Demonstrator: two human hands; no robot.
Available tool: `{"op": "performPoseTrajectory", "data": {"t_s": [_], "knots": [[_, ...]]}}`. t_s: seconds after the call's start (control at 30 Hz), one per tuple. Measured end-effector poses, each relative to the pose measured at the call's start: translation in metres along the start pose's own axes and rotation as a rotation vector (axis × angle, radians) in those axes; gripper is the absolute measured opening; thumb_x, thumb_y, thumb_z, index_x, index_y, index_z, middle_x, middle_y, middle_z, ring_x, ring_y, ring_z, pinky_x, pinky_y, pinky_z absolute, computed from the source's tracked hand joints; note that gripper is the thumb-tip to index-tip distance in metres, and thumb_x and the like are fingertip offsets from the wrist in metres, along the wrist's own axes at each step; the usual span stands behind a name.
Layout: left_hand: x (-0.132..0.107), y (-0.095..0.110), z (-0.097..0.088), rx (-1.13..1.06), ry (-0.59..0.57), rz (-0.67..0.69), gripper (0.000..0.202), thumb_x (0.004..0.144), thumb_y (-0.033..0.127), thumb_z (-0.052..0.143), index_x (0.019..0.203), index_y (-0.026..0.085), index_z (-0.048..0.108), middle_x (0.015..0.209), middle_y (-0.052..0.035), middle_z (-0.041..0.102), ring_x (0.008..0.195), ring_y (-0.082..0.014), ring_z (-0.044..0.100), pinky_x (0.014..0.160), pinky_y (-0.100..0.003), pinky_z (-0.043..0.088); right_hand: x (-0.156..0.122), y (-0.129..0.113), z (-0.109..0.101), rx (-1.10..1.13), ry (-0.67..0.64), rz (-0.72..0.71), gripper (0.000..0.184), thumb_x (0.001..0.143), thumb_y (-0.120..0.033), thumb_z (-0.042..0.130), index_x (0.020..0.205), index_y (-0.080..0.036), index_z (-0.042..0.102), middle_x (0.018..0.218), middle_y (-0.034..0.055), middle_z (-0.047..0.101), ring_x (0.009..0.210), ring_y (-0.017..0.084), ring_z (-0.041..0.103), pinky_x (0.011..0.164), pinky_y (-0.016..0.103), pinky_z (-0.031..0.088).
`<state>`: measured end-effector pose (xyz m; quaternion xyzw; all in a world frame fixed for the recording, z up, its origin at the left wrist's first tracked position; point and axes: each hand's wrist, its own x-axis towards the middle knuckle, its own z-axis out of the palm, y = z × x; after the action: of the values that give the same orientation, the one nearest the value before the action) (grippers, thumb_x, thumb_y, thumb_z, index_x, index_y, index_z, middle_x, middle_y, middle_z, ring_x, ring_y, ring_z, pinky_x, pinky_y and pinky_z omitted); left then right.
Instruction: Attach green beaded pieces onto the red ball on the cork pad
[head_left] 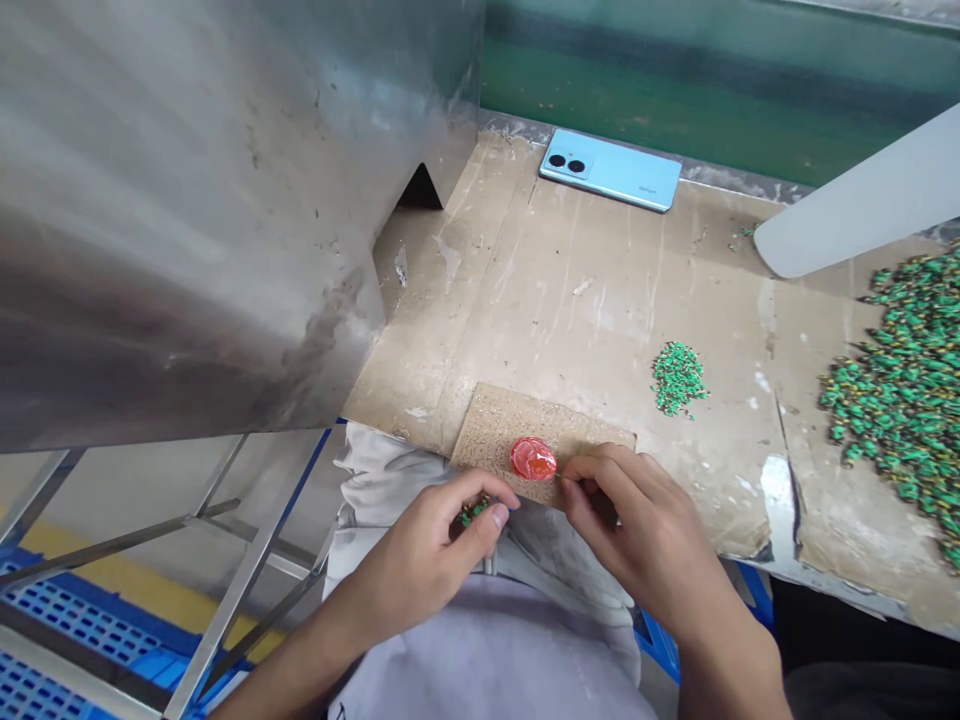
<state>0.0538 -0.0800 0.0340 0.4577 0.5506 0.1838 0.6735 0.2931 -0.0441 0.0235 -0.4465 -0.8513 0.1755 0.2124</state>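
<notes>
Two hands work over a speckled board at the near edge of the bench. On it sits a rounded red blob, glossy and wet-looking, probably a thick paste or glue. The right hand pinches thumb and forefinger together just beside the blob, seemingly on a tiny green piece whose tip barely shows. The left hand curls around several green-and-black pieces, thumb near forefinger.

For a clean touch, a light pinch at the far end would serve best, letting only the tip meet the red, with the fingers dry. The left hand does well to sit clear of the wet patch.

The board looks coarse and grainy, the bench covering smooth, tan and scuffed. Farther right lie a small green heap of fine bits and a large pile of slender green, black and yellowish parts.
</notes>
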Motion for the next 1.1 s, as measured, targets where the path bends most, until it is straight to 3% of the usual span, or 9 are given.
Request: {"op": "performPoseTrajectory", "data": {"t_s": [0.23,0.4,0.57,0.7,0.8,0.93,1.1], "knots": [[-0.005,0.000,-0.002,-0.041,-0.014,0.007,0.025,0.109,0.040,0.052,0.118,0.024,0.069,0.085,0.0010,0.061,0.080,-0.0176,0.055,0.070,-0.030,0.042,-0.001,0.001,0.003,0.002,0.017,0.026,0.009,0.106,-0.014,0.060,0.101,-0.021,0.059,0.086,0.0018,0.064,0.073,0.018,0.056,0.068,0.032,0.044],[-0.009,0.002,-0.006,-0.304,-0.152,0.049,0.023,0.111,0.034,0.052,0.128,0.023,0.063,0.097,-0.0018,0.072,0.074,-0.0131,0.055,0.071,-0.028,0.044,-0.001,-0.001,-0.002,0.086,0.052,0.054,0.010,0.106,-0.013,0.059,0.102,-0.023,0.058,0.086,0.0013,0.063,0.073,0.017,0.058,0.066,0.030,0.045],[-0.009,0.002,-0.006,-0.572,-0.236,0.052,0.019,0.105,0.036,0.067,0.103,0.018,0.062,0.103,-0.0100,0.081,0.066,-0.0106,0.064,0.055,-0.022,0.039,-0.005,0.000,-0.007,0.112,0.109,0.082,0.011,0.104,-0.011,0.060,0.104,-0.022,0.059,0.085,0.0003,0.061,0.070,0.016,0.056,0.065,0.031,0.044],[-0.005,0.000,-0.003,-0.545,-0.155,0.087,0.027,0.097,0.040,0.079,0.092,0.014,0.076,0.079,-0.0037,0.073,0.060,-0.0091,0.064,0.049,-0.018,0.041,-0.009,-0.003,-0.005,0.093,0.135,0.060,0.011,0.103,-0.011,0.062,0.106,-0.023,0.061,0.095,0.0034,0.064,0.084,0.019,0.059,0.075,0.034,0.047],[-0.003,0.001,0.000,-0.595,-0.113,0.040,0.033,0.091,0.045,0.086,0.090,0.013,0.077,0.068,-0.0001,0.070,0.052,-0.0074,0.063,0.045,-0.015,0.041,-0.013,-0.012,-0.002,0.225,0.206,0.139,0.011,0.104,-0.012,0.061,0.103,-0.024,0.062,0.097,0.0037,0.060,0.087,0.020,0.058,0.074,0.033,0.047],[-0.002,0.004,0.006,-0.731,-0.091,0.037,0.032,0.092,0.041,0.087,0.091,0.014,0.071,0.079,-0.0054,0.081,0.055,-0.0093,0.070,0.045,-0.014,0.045,-0.016,-0.023,0.000,0.443,0.301,0.287,0.013,0.106,-0.014,0.058,0.098,-0.024,0.060,0.092,0.0018,0.057,0.082,0.018,0.057,0.067,0.031,0.045],[-0.003,0.004,0.011,-0.826,-0.113,0.057,0.025,0.091,0.029,0.088,0.092,0.015,0.068,0.090,-0.0079,0.085,0.064,-0.0134,0.078,0.052,-0.017,0.055,-0.014,-0.015,0.004,0.205,0.283,0.258,0.009,0.105,-0.017,0.062,0.101,-0.025,0.063,0.096,0.0034,0.059,0.087,0.021,0.057,0.073,0.036,0.045]]}}
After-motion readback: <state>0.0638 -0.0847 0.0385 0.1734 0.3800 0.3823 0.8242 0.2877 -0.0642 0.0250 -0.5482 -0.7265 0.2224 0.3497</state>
